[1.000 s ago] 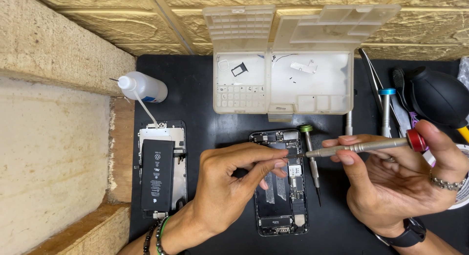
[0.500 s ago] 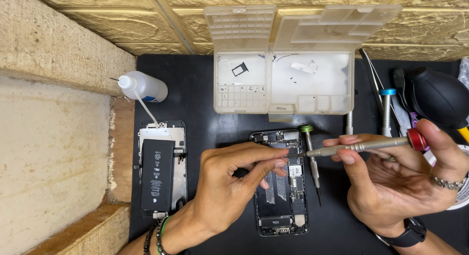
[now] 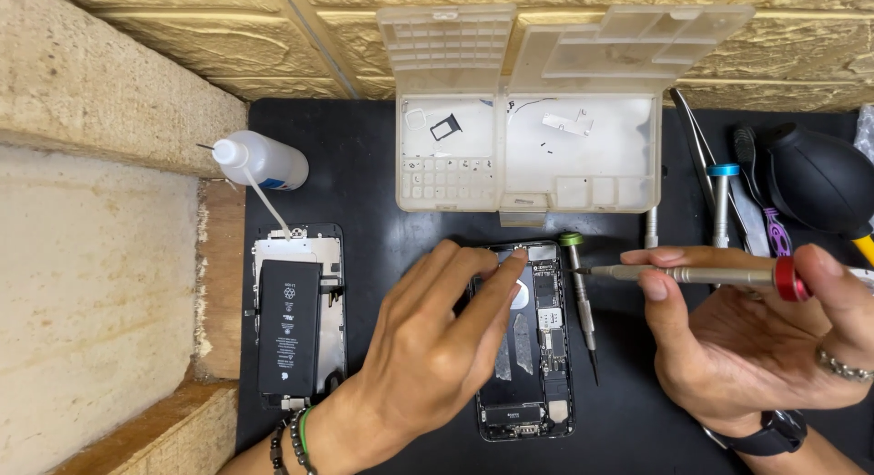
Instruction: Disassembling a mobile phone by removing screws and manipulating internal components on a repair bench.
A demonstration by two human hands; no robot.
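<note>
An opened phone body (image 3: 537, 347) lies on the black mat (image 3: 364, 193), its circuit board showing. My left hand (image 3: 428, 347) rests over its left side, fingertips touching the upper part near the top edge. My right hand (image 3: 756, 338) holds a grey screwdriver with a red cap (image 3: 692, 275) level above the mat, its tip pointing left toward the phone's top right corner. A second screwdriver with a green cap (image 3: 580, 293) lies on the mat just right of the phone.
A translucent parts box (image 3: 528, 156) stands open behind the phone. A phone screen panel with a black battery (image 3: 289, 325) on it lies at left. A white squeeze bottle (image 3: 264, 161) sits at back left. Tweezers, tools and a black air blower (image 3: 815, 179) lie at right.
My left fingers have shifted up along the phone toward its top edge. My right hand and its screwdriver have barely moved.
</note>
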